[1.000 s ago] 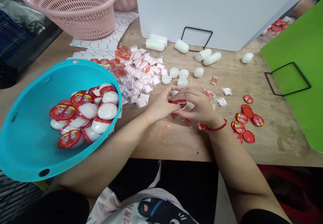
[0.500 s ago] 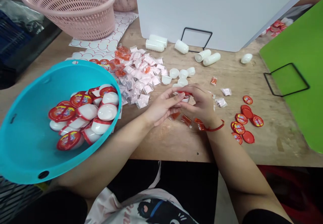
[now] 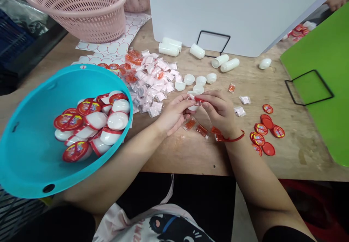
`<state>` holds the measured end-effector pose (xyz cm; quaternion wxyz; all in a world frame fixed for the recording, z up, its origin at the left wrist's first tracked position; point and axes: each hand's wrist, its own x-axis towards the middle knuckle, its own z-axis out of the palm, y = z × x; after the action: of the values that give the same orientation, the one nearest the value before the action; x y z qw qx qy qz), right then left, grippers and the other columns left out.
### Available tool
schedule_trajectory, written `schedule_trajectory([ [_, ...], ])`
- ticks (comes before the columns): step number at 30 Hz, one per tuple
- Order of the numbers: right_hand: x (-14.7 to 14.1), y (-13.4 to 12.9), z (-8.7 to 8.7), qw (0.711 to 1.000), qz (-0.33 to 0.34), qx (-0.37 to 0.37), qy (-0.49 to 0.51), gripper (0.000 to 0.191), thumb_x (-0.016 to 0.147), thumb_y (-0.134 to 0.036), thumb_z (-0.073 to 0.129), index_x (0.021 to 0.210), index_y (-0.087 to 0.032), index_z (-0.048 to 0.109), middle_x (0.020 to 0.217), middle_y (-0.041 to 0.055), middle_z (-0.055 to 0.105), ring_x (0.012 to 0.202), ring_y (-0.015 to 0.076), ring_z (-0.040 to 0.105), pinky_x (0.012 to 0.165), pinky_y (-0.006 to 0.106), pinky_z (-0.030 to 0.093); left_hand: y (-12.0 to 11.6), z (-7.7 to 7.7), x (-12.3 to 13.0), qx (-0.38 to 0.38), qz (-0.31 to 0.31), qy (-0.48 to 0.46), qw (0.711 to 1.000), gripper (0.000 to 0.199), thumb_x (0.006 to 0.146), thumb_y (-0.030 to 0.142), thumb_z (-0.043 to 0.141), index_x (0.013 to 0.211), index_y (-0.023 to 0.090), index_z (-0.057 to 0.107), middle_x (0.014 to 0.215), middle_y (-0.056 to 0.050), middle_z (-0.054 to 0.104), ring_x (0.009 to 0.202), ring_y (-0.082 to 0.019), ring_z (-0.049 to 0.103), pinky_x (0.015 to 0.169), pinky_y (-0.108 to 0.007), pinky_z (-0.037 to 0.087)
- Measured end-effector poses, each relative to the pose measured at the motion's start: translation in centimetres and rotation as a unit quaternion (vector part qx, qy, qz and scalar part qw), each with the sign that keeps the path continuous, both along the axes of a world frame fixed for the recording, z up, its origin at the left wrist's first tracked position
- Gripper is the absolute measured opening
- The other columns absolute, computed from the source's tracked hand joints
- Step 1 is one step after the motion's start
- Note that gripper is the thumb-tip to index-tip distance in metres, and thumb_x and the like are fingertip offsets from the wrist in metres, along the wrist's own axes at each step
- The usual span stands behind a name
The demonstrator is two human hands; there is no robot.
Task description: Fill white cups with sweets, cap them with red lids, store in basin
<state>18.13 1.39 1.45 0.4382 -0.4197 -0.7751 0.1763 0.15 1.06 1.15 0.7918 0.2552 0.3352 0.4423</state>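
Note:
My left hand [image 3: 174, 114] and my right hand [image 3: 218, 111] meet above the wooden table [image 3: 218, 158]. Together they hold a small white plastic cup [image 3: 193, 107], and a red strip [image 3: 199, 99] shows at its top, partly hidden by my fingers. Just below my hands lie small orange sachets [image 3: 190, 124]. Several white cups [image 3: 198, 89] stand just beyond my fingertips. To the left, a pile of pink and clear sachets [image 3: 152, 85] lies beside my left hand. A teal bowl [image 3: 29, 136] holds several white capsules with red labels [image 3: 117, 121].
Red round lids [image 3: 257, 138] lie right of my hands. White plastic bottles [image 3: 169, 49] stand before a white board [image 3: 218, 12]. A green board [image 3: 319, 89] stands at right, a pink basket [image 3: 76, 23] at back left. A co-worker's hand [image 3: 336, 1] shows at top right.
My hands have shifted slightly up the table. My right fingers have moved on the red strip, and the white cup has turned a little between my fingers.

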Motion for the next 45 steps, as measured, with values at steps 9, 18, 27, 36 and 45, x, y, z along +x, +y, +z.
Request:
schedule_trajectory([
  [9, -0.3, 0.0, -0.2, 0.997, -0.066, 0.026, 0.037, 0.026, 0.100, -0.042, 0.058, 0.114, -0.031, 0.078, 0.108, 0.0063, 0.077, 0.102, 0.0244, 0.070, 0.092, 0.045, 0.058, 0.0, 0.2, 0.1, -0.012, -0.017, 0.040, 0.999, 0.025, 0.083, 0.018, 0.070, 0.108, 0.019, 0.067, 0.095, -0.001, 0.072, 0.081, -0.011, 0.070, 0.077, -0.026, 0.055],
  [18, -0.5, 0.3, -1.1, 0.999, -0.012, 0.043, -0.007, 0.028, 0.101, -0.037, 0.059, 0.122, -0.029, 0.076, 0.115, 0.0067, 0.076, 0.106, 0.0228, 0.072, 0.093, 0.041, 0.060, 0.4, -0.8, 0.1, 0.055, 0.058, 0.080, 0.994, 0.026, 0.076, 0.022, 0.078, 0.098, 0.017, 0.066, 0.090, -0.001, 0.072, 0.079, -0.010, 0.066, 0.071, -0.021, 0.050],
  [27, -0.3, 0.3, -1.0, 0.995, 0.046, 0.062, -0.068, 0.057, 0.087, -0.046, 0.078, 0.139, -0.028, 0.063, 0.122, 0.0104, 0.069, 0.112, 0.0272, 0.067, 0.097, 0.046, 0.058, 0.8, -1.5, 0.0, 0.106, 0.064, 0.120, 0.985, 0.028, 0.072, 0.022, 0.078, 0.098, 0.015, 0.072, 0.087, -0.002, 0.072, 0.074, -0.010, 0.064, 0.065, -0.021, 0.050],
  [36, -0.6, 0.7, -1.8, 0.986, 0.083, 0.082, -0.117, 0.052, 0.094, -0.036, 0.070, 0.143, -0.032, 0.056, 0.131, 0.0111, 0.063, 0.121, 0.0294, 0.063, 0.101, 0.050, 0.057, 0.6, -1.5, 0.0, 0.142, 0.079, 0.203, 0.966, 0.026, 0.068, 0.021, 0.077, 0.093, 0.017, 0.069, 0.078, 0.000, 0.070, 0.071, -0.013, 0.064, 0.065, -0.025, 0.052],
  [45, 0.0, 0.6, -1.4, 0.993, 0.021, 0.085, -0.084, 0.041, 0.093, -0.038, 0.070, 0.132, -0.028, 0.067, 0.118, 0.0110, 0.069, 0.108, 0.0272, 0.069, 0.095, 0.046, 0.060, 0.8, -1.7, -0.3, 0.183, 0.050, 0.188, 0.964, 0.038, 0.073, 0.027, 0.080, 0.108, 0.017, 0.069, 0.095, -0.005, 0.074, 0.090, -0.017, 0.069, 0.087, -0.033, 0.054],
])
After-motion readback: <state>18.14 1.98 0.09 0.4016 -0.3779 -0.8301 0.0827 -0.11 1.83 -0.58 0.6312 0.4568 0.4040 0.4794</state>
